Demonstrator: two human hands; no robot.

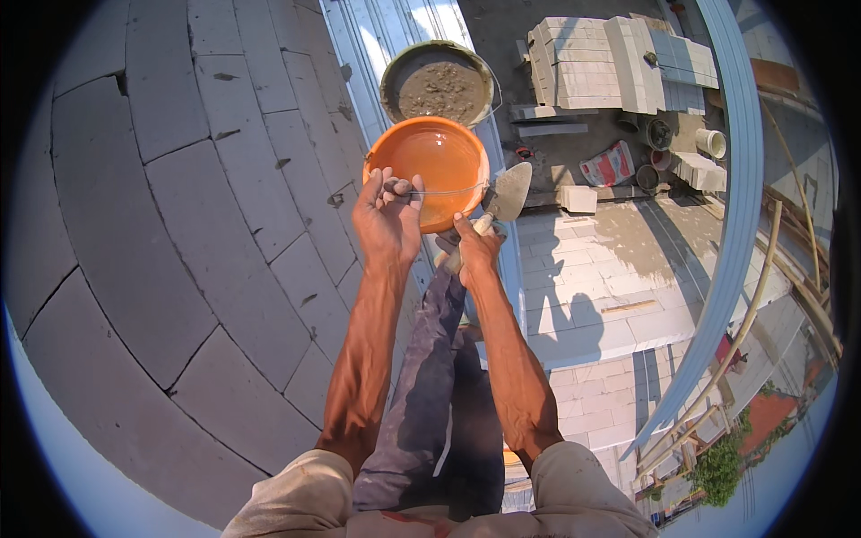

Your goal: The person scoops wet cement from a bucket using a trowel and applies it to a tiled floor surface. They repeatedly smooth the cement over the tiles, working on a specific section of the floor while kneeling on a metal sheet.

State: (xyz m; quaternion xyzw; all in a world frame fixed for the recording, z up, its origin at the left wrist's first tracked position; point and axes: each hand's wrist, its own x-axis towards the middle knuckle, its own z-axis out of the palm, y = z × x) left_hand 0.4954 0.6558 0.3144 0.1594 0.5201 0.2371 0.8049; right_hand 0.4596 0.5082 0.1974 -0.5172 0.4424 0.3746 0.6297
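An orange bucket (421,152) with a wire handle (446,191) is in front of me. My left hand (389,213) is closed with its fingers curled around the handle, over the bucket's near left side. At the near right rim, my right hand (478,247) is wrapped around the handle of a trowel (509,190), with its thumb against the bucket. The pointed, mortar-grey blade juts out to the right. Just beyond stands a dark bucket (387,92) with lumpy wet mortar (441,94) in it. Whether the orange bucket holds clear water, I cannot tell.
Grey block wall (179,233) rises along my left. A pale-blue ribbed metal plank (359,45) runs under the buckets. Lower down at right are stacked white blocks (583,67), a red-and-white sack (608,167) and a white bucket (710,142). A long blue metal beam (747,179) crosses farther right.
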